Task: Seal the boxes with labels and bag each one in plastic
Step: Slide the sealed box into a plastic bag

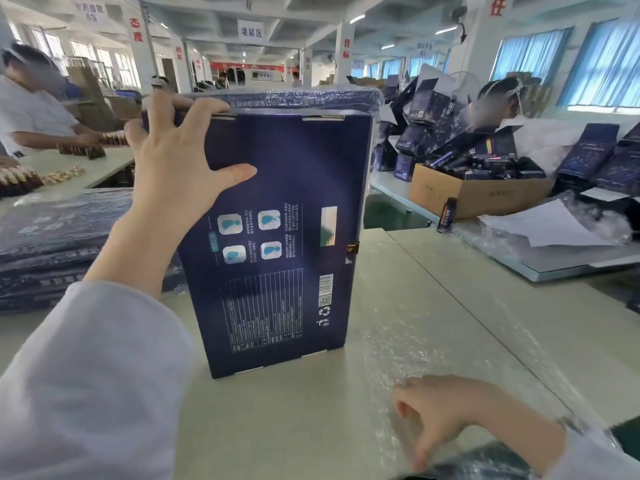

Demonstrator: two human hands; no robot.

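Two grips busy. Left grip [173, 168] clasps the top left corner of the box [277, 254], fingers curled over its upper edge, thumb spread on the dark blue printed face. Box stands on end on the counter [450, 306], roughly centre, leaning a little. Small gold label [352, 248] sits on its right edge, so sealing looks done; bagging seems the step in hand. Right grip [450, 420] is low and near, fingers bent down, apparently pinching the plastic bag [415, 341] lying flat on the counter just right of the box; blurred, so the pinch is not certain. Wrapped box [277, 98] shows behind the held one. Stack of bagged boxes [52, 244] far left; carton [478, 195] of small dark bottles far right.

To do it well: find the bag mouth and open it wide first; steady the box by its top; feed a narrow end in squarely so corners don't snag the film; mind the label edge
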